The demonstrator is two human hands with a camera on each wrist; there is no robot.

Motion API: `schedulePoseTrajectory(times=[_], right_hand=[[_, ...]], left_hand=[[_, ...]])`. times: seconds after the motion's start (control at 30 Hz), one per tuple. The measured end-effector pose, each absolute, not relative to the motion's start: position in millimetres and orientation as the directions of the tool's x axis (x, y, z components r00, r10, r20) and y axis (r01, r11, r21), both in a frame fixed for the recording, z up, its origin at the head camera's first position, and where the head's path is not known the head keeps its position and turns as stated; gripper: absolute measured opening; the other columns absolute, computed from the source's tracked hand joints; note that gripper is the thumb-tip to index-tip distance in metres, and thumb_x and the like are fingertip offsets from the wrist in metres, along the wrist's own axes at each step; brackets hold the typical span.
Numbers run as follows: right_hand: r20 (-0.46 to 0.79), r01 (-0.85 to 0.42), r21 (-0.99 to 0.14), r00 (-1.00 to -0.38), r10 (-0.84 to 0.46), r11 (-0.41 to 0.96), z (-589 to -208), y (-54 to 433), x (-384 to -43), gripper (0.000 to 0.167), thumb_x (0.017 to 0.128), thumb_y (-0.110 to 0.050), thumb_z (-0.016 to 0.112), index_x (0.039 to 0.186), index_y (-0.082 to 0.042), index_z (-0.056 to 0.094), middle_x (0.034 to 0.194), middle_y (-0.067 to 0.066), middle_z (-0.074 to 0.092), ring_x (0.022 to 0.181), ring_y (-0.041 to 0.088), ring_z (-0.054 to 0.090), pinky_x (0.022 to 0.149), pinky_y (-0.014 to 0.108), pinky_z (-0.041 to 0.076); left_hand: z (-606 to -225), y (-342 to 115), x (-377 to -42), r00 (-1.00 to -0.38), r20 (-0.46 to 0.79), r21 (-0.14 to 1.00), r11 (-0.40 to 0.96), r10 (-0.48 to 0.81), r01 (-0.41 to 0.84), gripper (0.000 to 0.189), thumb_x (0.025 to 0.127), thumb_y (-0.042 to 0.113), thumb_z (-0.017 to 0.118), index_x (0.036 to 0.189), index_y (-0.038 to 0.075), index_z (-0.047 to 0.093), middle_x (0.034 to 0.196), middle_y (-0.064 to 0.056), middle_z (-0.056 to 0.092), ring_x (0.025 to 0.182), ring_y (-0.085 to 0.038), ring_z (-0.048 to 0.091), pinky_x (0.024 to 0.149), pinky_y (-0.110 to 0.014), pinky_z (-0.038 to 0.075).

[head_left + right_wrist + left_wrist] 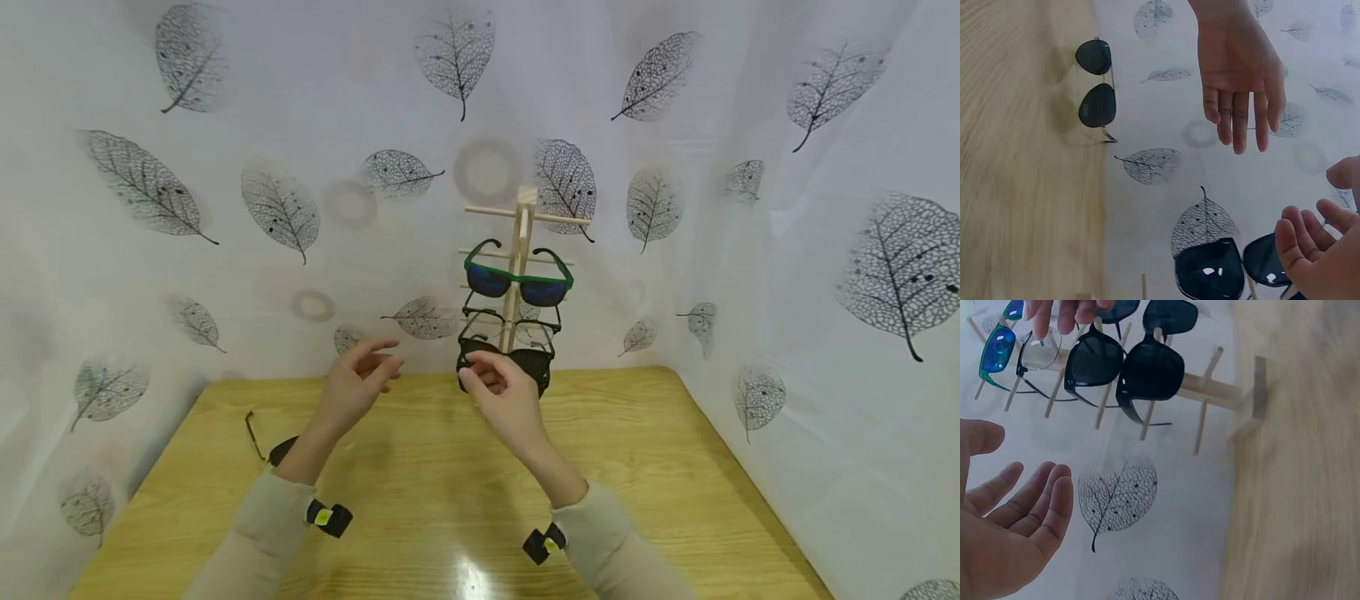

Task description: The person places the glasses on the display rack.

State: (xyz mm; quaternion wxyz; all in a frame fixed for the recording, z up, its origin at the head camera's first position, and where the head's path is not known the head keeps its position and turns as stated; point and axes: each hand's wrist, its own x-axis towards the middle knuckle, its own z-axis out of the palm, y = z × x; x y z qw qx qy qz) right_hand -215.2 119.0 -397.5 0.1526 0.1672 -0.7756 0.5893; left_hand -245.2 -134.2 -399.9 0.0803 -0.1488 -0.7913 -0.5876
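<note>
My left hand (356,387) is raised over the table's back, palm inward, fingers loosely bent and nothing in them. Opposite it, my right hand (513,404) holds nothing either. In the head view it overlaps the lower part of a wooden glasses rack (527,204) with pegs. Green-framed sunglasses with blue lenses (543,292) hang near the rack's top. Clear-lensed glasses (1040,353) and two pairs of black sunglasses (1154,370) hang below them. A separate pair of dark sunglasses (1097,105) lies on the table, partly hidden by my left forearm in the head view.
The wood-grain table (420,492) ends at a white curtain (360,275) printed with dark leaves, which also hangs along both sides. Bare pegs (487,211) stick out at the rack's top. A lower peg (1200,425) near its base is bare too.
</note>
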Motion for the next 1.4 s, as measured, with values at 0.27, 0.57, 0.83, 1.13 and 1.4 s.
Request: schedulePoseTrajectory(times=[0.27,0.57,0.83,1.13,1.4], right_hand=[[0.361,-0.377,-0.886,-0.926,-0.11,0.271,-413,99,-223,0.031,0.101,-0.025,0.074,0.129,-0.013,0.073,0.108,0.008,0.073,0.09,0.014,0.068,0.078,0.021,0.057],[0.295,-0.342,-0.875,-0.938,-0.182,0.342,-429,78,-236,0.035,0.103,-0.035,0.07,0.132,-0.016,0.072,0.113,0.006,0.074,0.096,0.018,0.071,0.083,0.031,0.059],[0.263,-0.334,-0.881,-0.934,-0.24,0.335,-441,54,-243,0.038,0.102,-0.035,0.07,0.133,-0.014,0.071,0.115,0.009,0.074,0.098,0.023,0.073,0.077,0.031,0.06],[0.217,-0.314,-0.882,-0.933,-0.289,0.351,-452,35,-244,0.039,0.104,-0.036,0.068,0.137,-0.017,0.07,0.12,0.009,0.072,0.1,0.021,0.07,0.08,0.034,0.059],[0.23,-0.347,-0.85,-0.921,-0.314,0.395,-465,16,-253,0.037,0.104,-0.037,0.067,0.134,-0.017,0.072,0.118,0.008,0.073,0.097,0.018,0.07,0.077,0.028,0.057]], left_hand=[[-417,-163,-235,-0.955,0.27,0.906,0.302,0.121,0.295,0.041,0.108,0.021,0.062,0.147,0.006,0.059,0.124,-0.027,0.072,0.091,0.003,0.068,0.076,-0.025,0.061],[-430,-201,-213,-0.97,0.245,0.901,0.368,0.003,0.228,0.041,0.107,0.021,0.064,0.145,0.004,0.061,0.117,-0.022,0.076,0.085,0.004,0.069,0.071,-0.024,0.062],[-447,-230,-196,-0.974,0.219,0.886,0.431,-0.062,0.172,0.043,0.108,0.023,0.062,0.146,0.003,0.06,0.12,-0.025,0.075,0.086,0.005,0.07,0.073,-0.028,0.064],[-462,-255,-180,-0.976,0.175,0.87,0.485,-0.129,0.092,0.046,0.108,0.029,0.063,0.146,0.004,0.059,0.112,-0.013,0.079,0.085,-0.001,0.073,0.072,-0.028,0.064],[-474,-269,-168,-0.972,0.14,0.844,0.535,-0.191,0.016,0.047,0.108,0.03,0.062,0.145,0.001,0.059,0.111,-0.025,0.077,0.076,0.002,0.07,0.067,-0.022,0.06]])
